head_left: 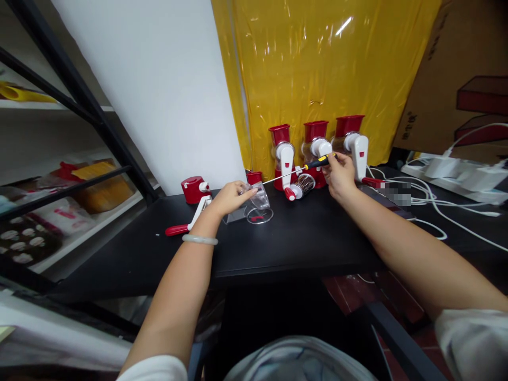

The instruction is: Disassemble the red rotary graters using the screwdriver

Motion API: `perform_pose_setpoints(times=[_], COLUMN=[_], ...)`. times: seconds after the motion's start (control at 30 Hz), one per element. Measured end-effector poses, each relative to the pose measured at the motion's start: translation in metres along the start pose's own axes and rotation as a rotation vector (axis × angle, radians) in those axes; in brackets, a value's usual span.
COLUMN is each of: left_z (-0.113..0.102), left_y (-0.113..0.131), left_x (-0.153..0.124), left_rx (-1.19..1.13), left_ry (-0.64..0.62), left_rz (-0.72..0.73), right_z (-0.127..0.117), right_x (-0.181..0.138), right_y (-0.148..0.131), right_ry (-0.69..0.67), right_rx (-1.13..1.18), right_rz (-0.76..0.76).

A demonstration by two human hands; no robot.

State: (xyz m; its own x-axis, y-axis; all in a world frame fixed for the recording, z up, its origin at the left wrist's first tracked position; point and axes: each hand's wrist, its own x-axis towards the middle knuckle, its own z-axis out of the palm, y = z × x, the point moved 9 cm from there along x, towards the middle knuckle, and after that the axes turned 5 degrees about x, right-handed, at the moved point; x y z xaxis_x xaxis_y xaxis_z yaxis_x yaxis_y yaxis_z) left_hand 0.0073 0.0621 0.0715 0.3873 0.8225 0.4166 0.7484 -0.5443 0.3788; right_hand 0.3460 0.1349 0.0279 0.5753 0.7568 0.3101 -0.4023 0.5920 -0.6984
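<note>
My left hand (232,197) grips a clear plastic housing (259,203) that rests on the black table (278,243). My right hand (339,174) is closed round the yellow-and-black handle of a screwdriver (301,169), whose shaft points left into the clear housing. A red cap (254,177) sits just behind the housing. A metal grater drum (302,185) lies under the screwdriver shaft.
Three red-and-white hand-crank graters (315,145) stand at the back before a yellow plastic sheet. A red base (193,189) and a white crank with red handle (186,225) lie left. White cables and power strips (448,169) lie right. Shelves stand at left.
</note>
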Motion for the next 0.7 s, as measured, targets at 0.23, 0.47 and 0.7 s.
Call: perform_pose_setpoints(times=[0.23,0.47,0.7], left_z=[0.0011,0.0002,0.0003], left_y=[-0.0027,-0.0017,-0.0016], left_x=[0.0006,-0.0001,0.0002], left_rx=[0.001,-0.004,-0.01], left_ry=[-0.005,0.001,0.002], left_rz=[-0.019,-0.01,-0.006], right_z=[0.001,0.0016,-0.0005], right_x=[-0.0028,-0.0067,-0.0023], right_y=[0.0005,-0.002,0.0027], right_ry=[0.036,0.048,0.048], right_rx=[0.024,0.025,-0.005], right_rz=[0.097,0.127,0.109])
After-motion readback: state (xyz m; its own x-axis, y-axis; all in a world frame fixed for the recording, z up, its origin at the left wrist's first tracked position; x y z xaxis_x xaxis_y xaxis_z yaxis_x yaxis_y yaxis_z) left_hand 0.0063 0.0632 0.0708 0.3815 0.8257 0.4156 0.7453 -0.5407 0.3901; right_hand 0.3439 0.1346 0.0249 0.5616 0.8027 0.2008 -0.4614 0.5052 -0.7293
